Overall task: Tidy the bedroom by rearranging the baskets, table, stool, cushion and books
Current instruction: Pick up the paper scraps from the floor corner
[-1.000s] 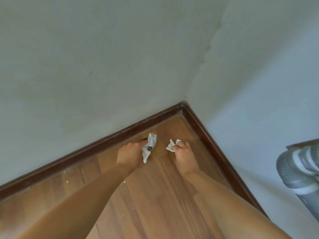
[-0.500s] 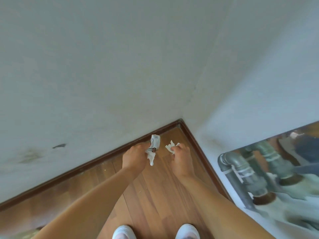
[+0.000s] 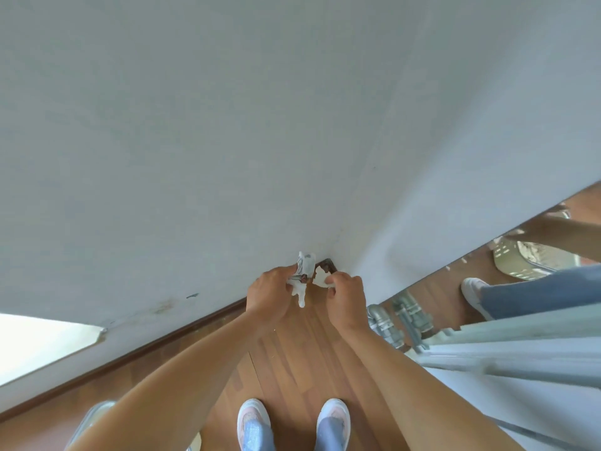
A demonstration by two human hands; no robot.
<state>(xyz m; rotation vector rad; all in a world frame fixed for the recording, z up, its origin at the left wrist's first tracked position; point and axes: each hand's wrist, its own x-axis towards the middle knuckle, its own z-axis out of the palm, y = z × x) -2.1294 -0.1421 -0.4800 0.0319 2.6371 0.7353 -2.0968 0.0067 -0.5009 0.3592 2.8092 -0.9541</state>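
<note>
Both my hands are raised in front of a room corner. My left hand (image 3: 270, 296) is closed on a crumpled white paper scrap (image 3: 302, 278) with a dark mark, and one strip of it hangs down. My right hand (image 3: 344, 296) pinches a smaller white paper scrap (image 3: 320, 277). The two scraps are close together, a small gap apart. None of the baskets, table, stool, cushion or books show clearly here.
Pale walls meet at the corner, with a dark skirting board (image 3: 182, 330) above the wooden floor (image 3: 292, 369). My two shoes (image 3: 253, 421) stand below. At right, a mirror (image 3: 487, 288) reflects metal pipes (image 3: 387, 323), a shoe and jeans; a perforated pale object (image 3: 510, 258) shows there too.
I have risen from near the floor: my hands lifted away from it with both scraps, and my shoes and the mirror came into view.
</note>
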